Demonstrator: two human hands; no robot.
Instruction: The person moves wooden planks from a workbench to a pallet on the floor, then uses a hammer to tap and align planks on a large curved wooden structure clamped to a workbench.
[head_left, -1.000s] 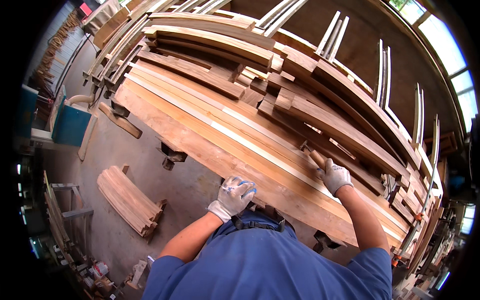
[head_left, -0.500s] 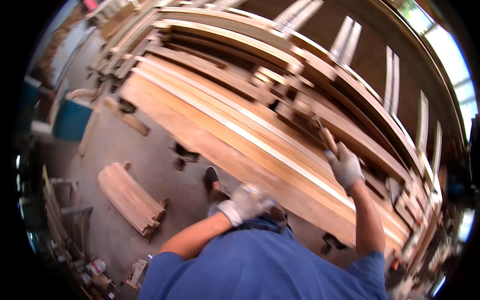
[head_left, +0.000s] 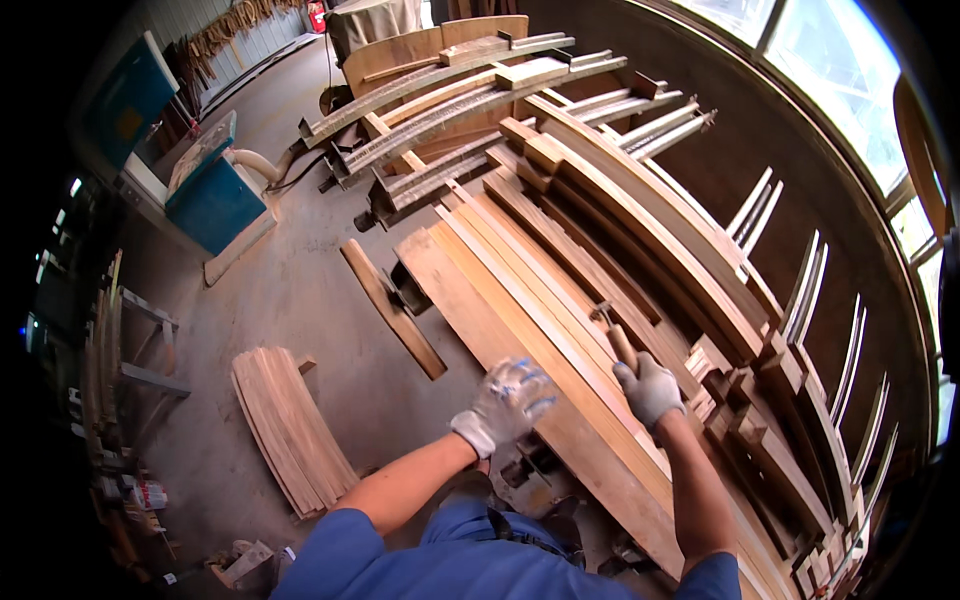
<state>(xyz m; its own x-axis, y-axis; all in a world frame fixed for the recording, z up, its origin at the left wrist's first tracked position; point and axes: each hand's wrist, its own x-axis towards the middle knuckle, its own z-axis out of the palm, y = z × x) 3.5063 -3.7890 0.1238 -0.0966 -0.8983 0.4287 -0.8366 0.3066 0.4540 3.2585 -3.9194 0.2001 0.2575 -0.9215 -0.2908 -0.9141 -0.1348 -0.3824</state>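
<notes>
My right hand (head_left: 650, 391), in a pale work glove, grips the wooden handle of a hammer (head_left: 623, 347). Its small metal head points away from me over long glued-up boards (head_left: 485, 280) lying side by side. My left hand (head_left: 508, 402), gloved with bluish marks on the fingers, is spread above the boards' near left edge; whether it touches the wood I cannot tell. A pale strip (head_left: 520, 283) runs lengthwise along the boards.
Beyond the boards, long timbers (head_left: 640, 215) are stacked beside a wall with metal bars. Metal clamps (head_left: 430, 185) lie at the far end. Left, on the floor, stand a bundle of wood strips (head_left: 290, 430), a single plank (head_left: 392, 310) and a teal machine (head_left: 215, 205).
The view has swung, showing more of the workshop's far left. My left hand has moved from near my body out to the boards, its fingers now spread. The hammer stays in my right hand.
</notes>
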